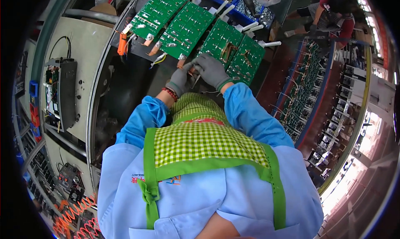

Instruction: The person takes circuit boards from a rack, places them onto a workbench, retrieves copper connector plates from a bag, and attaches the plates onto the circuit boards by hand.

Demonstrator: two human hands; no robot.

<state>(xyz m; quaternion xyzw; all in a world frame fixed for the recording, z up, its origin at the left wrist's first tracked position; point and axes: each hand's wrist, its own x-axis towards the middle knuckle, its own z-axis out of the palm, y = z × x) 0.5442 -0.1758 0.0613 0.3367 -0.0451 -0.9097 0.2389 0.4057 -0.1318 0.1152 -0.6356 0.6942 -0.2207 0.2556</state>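
Note:
Both my hands wear grey gloves and meet at the near edge of a row of green circuit boards. My left hand is closed, its fingertips pinched by a small copper piece; what it grips is too small to make out. Just right of it, my right hand curls its fingers down at the near edge of the third circuit board, and its fingertips are partly hidden. Left of these lie two more circuit boards, with copper tabs jutting from their near edges. A fourth circuit board lies at the right.
Blue bins of small metal parts stand beyond the boards. An orange-handled tool is at the left end. A conveyor line with many boards runs along the right, and another person is at its far end.

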